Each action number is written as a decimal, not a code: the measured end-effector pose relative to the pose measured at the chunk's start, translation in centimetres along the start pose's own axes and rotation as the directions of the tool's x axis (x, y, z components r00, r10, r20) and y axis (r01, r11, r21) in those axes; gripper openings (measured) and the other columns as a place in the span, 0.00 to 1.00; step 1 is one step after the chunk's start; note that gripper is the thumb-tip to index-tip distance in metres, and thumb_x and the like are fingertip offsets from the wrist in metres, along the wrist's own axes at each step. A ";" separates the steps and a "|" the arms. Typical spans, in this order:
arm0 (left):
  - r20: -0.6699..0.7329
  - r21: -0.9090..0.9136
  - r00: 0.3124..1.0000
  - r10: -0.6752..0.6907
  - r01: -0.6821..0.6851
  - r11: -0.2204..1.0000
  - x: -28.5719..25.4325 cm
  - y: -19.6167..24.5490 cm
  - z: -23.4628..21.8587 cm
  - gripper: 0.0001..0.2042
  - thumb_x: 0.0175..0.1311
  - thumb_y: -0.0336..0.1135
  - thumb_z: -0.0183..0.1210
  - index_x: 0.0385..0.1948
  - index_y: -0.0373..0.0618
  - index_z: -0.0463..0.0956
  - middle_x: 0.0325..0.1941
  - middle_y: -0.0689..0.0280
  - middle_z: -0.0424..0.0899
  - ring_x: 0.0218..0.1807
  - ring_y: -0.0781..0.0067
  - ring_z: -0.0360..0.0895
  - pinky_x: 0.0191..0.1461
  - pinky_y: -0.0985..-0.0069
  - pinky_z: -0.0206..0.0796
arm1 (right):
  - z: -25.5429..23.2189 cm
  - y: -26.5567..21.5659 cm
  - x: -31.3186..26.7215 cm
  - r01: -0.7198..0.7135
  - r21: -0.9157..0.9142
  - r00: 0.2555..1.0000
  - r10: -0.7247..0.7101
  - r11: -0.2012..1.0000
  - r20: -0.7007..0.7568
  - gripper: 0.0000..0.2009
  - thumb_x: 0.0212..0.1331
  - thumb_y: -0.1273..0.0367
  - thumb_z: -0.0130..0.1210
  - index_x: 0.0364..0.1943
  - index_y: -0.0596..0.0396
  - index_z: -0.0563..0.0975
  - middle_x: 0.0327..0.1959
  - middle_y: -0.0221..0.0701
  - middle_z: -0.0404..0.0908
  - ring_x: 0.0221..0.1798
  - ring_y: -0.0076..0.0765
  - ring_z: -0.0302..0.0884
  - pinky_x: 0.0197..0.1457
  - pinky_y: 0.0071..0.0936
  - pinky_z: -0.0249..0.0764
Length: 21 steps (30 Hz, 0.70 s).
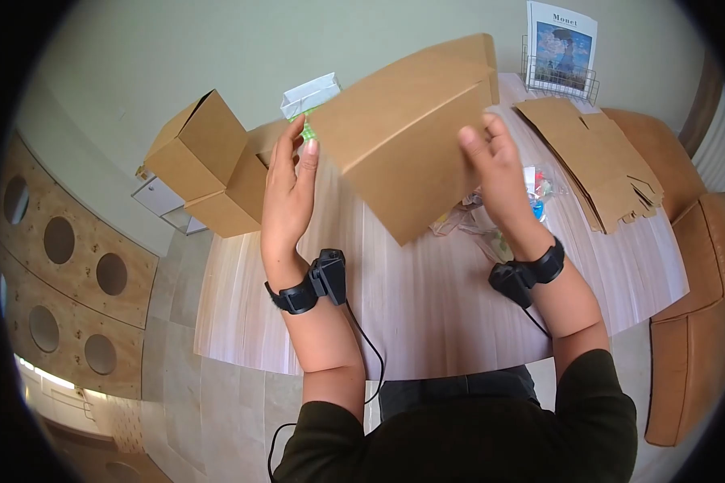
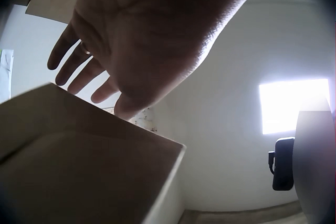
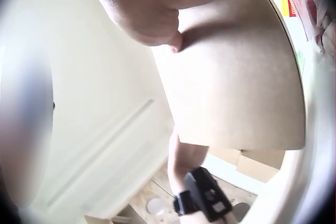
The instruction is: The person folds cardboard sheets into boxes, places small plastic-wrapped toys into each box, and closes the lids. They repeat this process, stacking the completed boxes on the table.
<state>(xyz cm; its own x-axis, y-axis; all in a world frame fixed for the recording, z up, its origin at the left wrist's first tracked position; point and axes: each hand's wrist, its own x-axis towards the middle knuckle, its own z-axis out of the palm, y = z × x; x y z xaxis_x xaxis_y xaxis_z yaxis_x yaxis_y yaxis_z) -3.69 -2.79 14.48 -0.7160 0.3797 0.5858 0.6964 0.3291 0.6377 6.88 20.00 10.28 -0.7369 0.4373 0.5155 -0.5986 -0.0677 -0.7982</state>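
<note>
A brown cardboard box (image 1: 403,129) is tilted above the table between the two hands. My left hand (image 1: 288,189) is at its left side, palm towards it and fingers straight. In the left wrist view, the spread fingers of the left hand (image 2: 142,35) overlap the edge of the box (image 2: 100,155). My right hand (image 1: 503,173) grips the box's right side, thumb near the front face and fingers bent. The right wrist view shows the right hand (image 3: 157,3) against a broad, plain panel of the box (image 3: 236,77), with some fingertips hidden.
Another cardboard box (image 1: 205,157) stands at the table's left. Flattened cardboard sheets (image 1: 588,161) lie at right, near a wire rack (image 1: 564,84) holding a Monet print. Clear-wrapped items (image 1: 544,189) lie behind the right hand. A white container (image 1: 310,92) is at the back.
</note>
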 end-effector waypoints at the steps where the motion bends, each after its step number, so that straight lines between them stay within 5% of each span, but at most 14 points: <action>1: -0.007 -0.008 1.000 0.002 -0.002 1.000 0.1 0.0 0.2 0.29 0.72 0.53 0.47 0.67 0.42 0.61 0.66 0.48 0.67 0.68 0.54 0.65 0.69 0.62 0.58 | -0.5 -0.4 0.3 -0.029 0.095 0.999 0.032 0.995 -0.032 0.13 0.69 0.65 0.52 0.52 0.56 0.70 0.52 0.34 0.77 0.55 0.30 0.74 0.62 0.28 0.67; 6: 0.035 0.032 0.998 0.043 -0.044 0.999 0.1 0.7 1.2 0.27 0.72 0.50 0.49 0.65 0.41 0.64 0.65 0.51 0.69 0.67 0.55 0.65 0.69 0.62 0.57 | -2.8 0.7 1.7 -0.034 0.488 0.990 0.096 0.872 -0.103 0.12 0.71 0.66 0.47 0.51 0.59 0.70 0.54 0.35 0.76 0.59 0.29 0.71 0.66 0.28 0.65; 9: 0.076 0.090 0.993 0.086 -0.093 0.992 -0.1 1.9 1.7 0.25 0.71 0.48 0.50 0.63 0.44 0.66 0.65 0.54 0.68 0.68 0.55 0.65 0.69 0.62 0.57 | -2.8 0.4 2.0 -0.037 0.560 0.985 0.126 0.828 -0.122 0.12 0.72 0.65 0.46 0.51 0.59 0.70 0.56 0.35 0.75 0.62 0.30 0.70 0.68 0.30 0.63; 15: -0.054 0.168 0.977 0.207 -0.196 0.966 -0.3 3.0 2.1 0.19 0.70 0.44 0.53 0.60 0.49 0.72 0.64 0.57 0.69 0.66 0.58 0.66 0.66 0.63 0.60 | -3.0 0.7 1.9 -0.108 0.693 0.978 0.200 0.713 -0.052 0.15 0.73 0.64 0.43 0.55 0.60 0.69 0.59 0.35 0.73 0.65 0.33 0.67 0.70 0.32 0.61; 21: -0.072 0.173 0.963 0.261 -0.246 0.954 -1.1 4.8 1.8 0.21 0.67 0.45 0.56 0.59 0.46 0.72 0.57 0.58 0.71 0.61 0.59 0.68 0.65 0.64 0.61 | -2.5 -0.6 1.4 -0.021 0.616 0.996 0.071 0.788 -0.058 0.19 0.74 0.63 0.38 0.61 0.61 0.65 0.64 0.38 0.69 0.67 0.37 0.66 0.71 0.37 0.61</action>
<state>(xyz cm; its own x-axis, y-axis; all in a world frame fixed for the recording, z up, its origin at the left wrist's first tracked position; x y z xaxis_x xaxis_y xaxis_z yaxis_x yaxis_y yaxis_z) 0.58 -0.10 16.00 -0.5111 0.3893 0.7663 0.8486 0.3704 0.3778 7.01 22.93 10.70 -0.7584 0.4824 0.4383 -0.6496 -0.6146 -0.4475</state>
